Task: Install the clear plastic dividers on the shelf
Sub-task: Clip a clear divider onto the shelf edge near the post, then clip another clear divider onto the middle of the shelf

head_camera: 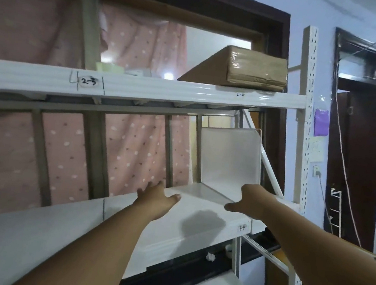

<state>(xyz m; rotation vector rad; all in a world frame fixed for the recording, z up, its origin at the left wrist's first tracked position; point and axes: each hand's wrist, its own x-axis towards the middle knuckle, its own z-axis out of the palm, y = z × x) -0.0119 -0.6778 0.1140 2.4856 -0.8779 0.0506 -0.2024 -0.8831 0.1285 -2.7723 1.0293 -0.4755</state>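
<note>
Both forearms reach out: my left hand [155, 194] and right hand [249, 201], fingers spread and empty, flank the divider [230, 158] standing at the shelf's [171, 230] right end. Next, I'd press its base flat.

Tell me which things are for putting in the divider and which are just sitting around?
For the job: clear plastic divider, white shelf, left hand, right hand.

Just sitting around: cardboard box, pink dotted curtain, purple note.

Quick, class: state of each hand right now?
Left hand: open, holding nothing, over the shelf.
Right hand: open, at the base of the clear divider.
</note>
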